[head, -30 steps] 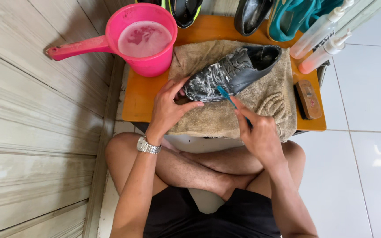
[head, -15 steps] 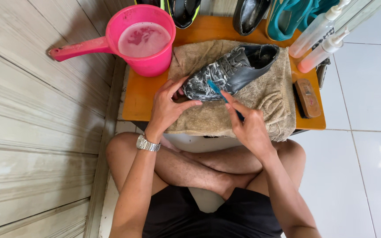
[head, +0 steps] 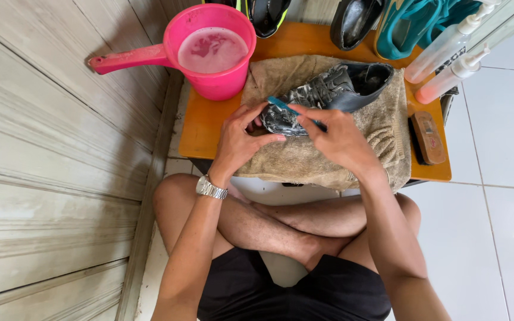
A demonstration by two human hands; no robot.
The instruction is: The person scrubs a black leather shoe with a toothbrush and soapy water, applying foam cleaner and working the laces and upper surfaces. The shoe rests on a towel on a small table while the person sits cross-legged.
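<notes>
A dark, soapy shoe point(head: 334, 89) lies on its side on a beige towel point(head: 382, 128) spread over a small orange table point(head: 209, 128). My left hand point(head: 242, 139) grips the shoe's toe end and steadies it. My right hand point(head: 340, 139) holds a blue toothbrush point(head: 281, 106), whose head rests against the foamy toe area. A metal watch point(head: 210, 188) sits on my left wrist. I sit cross-legged on the floor in front of the table.
A pink dipper point(head: 212, 50) with soapy water stands at the table's back left, beside the wall. Other shoes point(head: 352, 21) line the back edge. Two spray bottles point(head: 447, 59) and a wooden brush point(head: 428, 138) lie at the right. White floor tiles extend to the right.
My right hand has moved left and up with the toothbrush, from the shoe's middle toward its toe. My left hand stays on the toe.
</notes>
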